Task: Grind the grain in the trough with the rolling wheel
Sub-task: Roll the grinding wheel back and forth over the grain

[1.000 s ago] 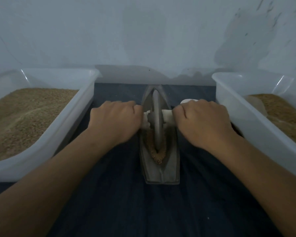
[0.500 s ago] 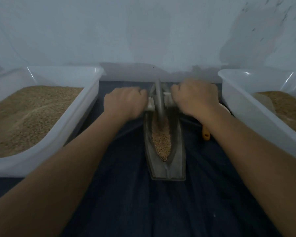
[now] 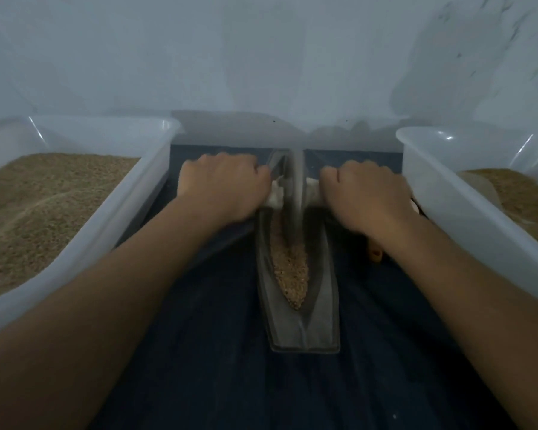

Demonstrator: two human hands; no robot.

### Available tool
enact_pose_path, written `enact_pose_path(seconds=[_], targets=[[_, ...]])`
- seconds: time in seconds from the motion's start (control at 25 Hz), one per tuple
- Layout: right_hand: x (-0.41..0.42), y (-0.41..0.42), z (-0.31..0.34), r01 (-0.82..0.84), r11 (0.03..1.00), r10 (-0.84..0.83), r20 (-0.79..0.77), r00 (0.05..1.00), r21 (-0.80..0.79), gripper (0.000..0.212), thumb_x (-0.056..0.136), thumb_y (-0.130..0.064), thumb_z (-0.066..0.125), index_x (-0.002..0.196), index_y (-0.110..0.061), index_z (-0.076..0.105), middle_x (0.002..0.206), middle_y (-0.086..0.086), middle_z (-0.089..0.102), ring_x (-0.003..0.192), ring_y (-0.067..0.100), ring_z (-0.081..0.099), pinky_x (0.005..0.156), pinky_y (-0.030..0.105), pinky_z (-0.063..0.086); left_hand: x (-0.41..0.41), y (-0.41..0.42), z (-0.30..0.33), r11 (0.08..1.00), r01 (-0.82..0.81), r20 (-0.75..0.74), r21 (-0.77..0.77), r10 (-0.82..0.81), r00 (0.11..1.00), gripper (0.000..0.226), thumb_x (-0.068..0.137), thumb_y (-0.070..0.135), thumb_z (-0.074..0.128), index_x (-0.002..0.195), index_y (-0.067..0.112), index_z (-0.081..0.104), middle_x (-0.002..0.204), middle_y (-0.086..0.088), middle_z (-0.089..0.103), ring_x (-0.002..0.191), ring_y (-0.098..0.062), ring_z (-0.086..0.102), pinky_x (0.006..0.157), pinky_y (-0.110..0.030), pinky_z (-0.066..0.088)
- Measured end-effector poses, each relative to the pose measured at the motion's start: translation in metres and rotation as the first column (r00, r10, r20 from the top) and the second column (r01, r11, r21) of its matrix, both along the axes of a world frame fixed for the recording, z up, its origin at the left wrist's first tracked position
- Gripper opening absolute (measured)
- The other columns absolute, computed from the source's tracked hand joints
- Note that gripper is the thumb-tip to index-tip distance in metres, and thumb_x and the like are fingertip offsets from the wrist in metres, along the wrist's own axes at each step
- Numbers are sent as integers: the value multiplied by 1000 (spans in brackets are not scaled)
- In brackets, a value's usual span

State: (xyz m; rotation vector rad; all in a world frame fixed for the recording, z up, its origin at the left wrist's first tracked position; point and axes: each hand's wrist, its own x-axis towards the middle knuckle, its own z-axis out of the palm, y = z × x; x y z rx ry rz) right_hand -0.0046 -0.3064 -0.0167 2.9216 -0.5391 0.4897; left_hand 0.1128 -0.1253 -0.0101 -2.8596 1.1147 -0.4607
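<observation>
the left hand (image 3: 222, 186) and right hand (image 3: 367, 197) each curl their fingers around an end of the pale axle (image 3: 277, 197), the grey metal rolling wheel (image 3: 295, 184) upright between them, standing in the grey boat-shaped trough (image 3: 323, 305) over brown grain (image 3: 291, 271).

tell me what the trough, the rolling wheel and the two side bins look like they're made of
Trough: dull grey with a matte, slightly rough face, probably cast metal, possibly stone.
Rolling wheel: thin grey disc with a soft sheen, likely metal; motion blur hides detail. Its pale axle handle could be wood or plastic.
Left bin and right bin: translucent white plastic, glossy, with bright glints on the rims.
</observation>
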Motion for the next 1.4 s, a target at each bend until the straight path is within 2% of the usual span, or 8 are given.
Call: enact_pose_path(seconds=[0.24,0.4,0.64,0.8,1.0,1.2,1.28,1.4], targets=[[53,-25,16,95,981,-92,-27,995,169,33,107,-30,31,78,-16,41,81,7,48,84,30,51,71,42,38,42,-40,15,980,-171,-204,-100,148,968,40,105,41,32,115,19,64,122,-12,65,98,-31,54,81,-44,36],[-13,16,5,10,1000,-10,4,1000,11,41,96,-38,11,79,-15,39,80,5,52,76,30,54,67,43,47,-15,10,-7,998,70,114,-4,-69,991,13,106,28,37,95,22,41,105,-10,65,87,-36,63,66,-43,41],[-77,53,2,-129,991,132,242,961,-27,56,103,-38,19,89,-21,71,88,1,72,104,26,71,67,41,55,-71,75,-22,959,271,290,-86,-236,928,31,104,28,39,110,11,64,71,-2,62,45,-22,51,40,-25,28],[-23,26,5,13,1000,-14,75,997,3,48,96,-35,10,69,-17,46,71,2,53,66,26,51,63,40,46,-32,30,-12,991,120,222,62,-131,966,22,104,31,34,107,18,52,95,-7,64,71,-32,60,54,-36,35],[43,-17,8,96,982,-101,25,995,162,27,103,-19,35,78,-12,43,81,6,48,81,31,51,68,42,37,33,-36,14,992,-127,-62,-25,125,990,33,106,32,34,99,17,62,123,-13,68,108,-35,62,82,-42,39],[-3,11,0,41,996,-42,20,999,83,26,101,-18,36,76,-17,30,74,6,40,75,30,46,70,47,50,-12,-2,1,1000,21,160,22,-24,987,33,104,28,25,103,19,57,90,-7,58,81,-33,59,65,-41,40],[-38,34,-2,-32,999,31,175,984,2,35,103,-23,33,70,-20,44,72,6,57,71,34,58,66,47,55,-38,32,-16,993,120,215,1,-117,970,27,105,33,27,102,19,49,82,1,47,68,-28,56,57,-37,40],[-69,50,-6,-125,988,151,359,921,-93,47,104,-31,32,96,-13,75,98,9,77,103,32,72,77,41,56,-66,68,-22,971,222,234,-87,-197,952,42,105,40,26,109,16,60,80,1,64,51,-16,50,45,-25,28]])
